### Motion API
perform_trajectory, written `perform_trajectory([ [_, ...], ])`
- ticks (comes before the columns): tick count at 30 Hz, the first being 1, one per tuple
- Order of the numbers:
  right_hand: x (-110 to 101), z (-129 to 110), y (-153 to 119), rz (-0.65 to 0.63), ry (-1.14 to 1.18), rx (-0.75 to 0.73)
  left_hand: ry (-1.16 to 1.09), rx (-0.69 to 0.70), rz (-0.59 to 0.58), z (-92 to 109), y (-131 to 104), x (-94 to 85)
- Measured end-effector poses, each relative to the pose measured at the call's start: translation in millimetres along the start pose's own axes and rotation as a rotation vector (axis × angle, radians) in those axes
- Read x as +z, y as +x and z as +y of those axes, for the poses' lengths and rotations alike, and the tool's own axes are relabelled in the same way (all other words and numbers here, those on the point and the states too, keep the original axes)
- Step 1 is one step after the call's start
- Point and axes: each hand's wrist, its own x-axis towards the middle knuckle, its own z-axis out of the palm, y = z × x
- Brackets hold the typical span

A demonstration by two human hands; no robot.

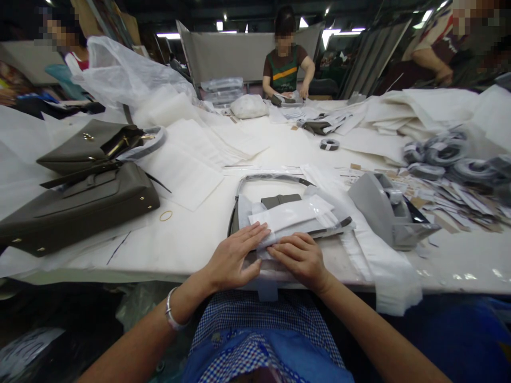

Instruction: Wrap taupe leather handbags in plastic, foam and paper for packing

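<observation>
In front of me at the table's near edge lies a small olive-grey handbag (280,200), mostly covered by white wrapping paper (293,214) and clear film. Its strap (271,176), wrapped in film, arches behind it. My left hand (235,256) rests on the near left part of the wrapping, fingers stretched out and thumb apart. With curled fingers my right hand (300,260) pinches the near edge of the wrapping beside the left fingertips. What lies under the right fingers is partly hidden.
A grey tape dispenser (379,213) stands at right, beside white foam sheets (383,276). Two olive handbags (91,207) lie at left, near a rubber band (165,215). Wrapped strap coils (445,149) and paper tags are at right. A co-worker (285,69) works across the table.
</observation>
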Motion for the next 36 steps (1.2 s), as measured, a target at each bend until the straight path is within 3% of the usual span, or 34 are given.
perform_trajectory([
  [2,1,0,0,0.011,-0.006,0.003,0.025,-0.009,0.042,-2,1,1.5],
  [6,0,-1,3,0.022,-0.034,-0.008,0.146,0.044,0.203,-11,0,21.0],
  [11,-11,-6,-5,-0.030,-0.067,-0.021,0.240,0.109,0.237,-16,-3,33.3],
  [18,-16,-41,-58,-0.363,-0.074,0.053,0.235,0.116,0.231,-17,-6,33.5],
  [20,-11,-49,-66,-0.394,-0.114,0.080,0.233,0.120,0.246,-17,-6,34.3],
  [24,3,-55,-64,-0.237,-0.127,0.068,0.237,0.125,0.270,-16,-5,34.5],
  [28,10,-55,-56,-0.115,0.063,0.003,0.247,0.126,0.269,-16,-4,34.7],
  [36,-8,-75,-41,-0.058,0.245,0.167,0.254,0.104,0.243,-15,-6,37.4],
])
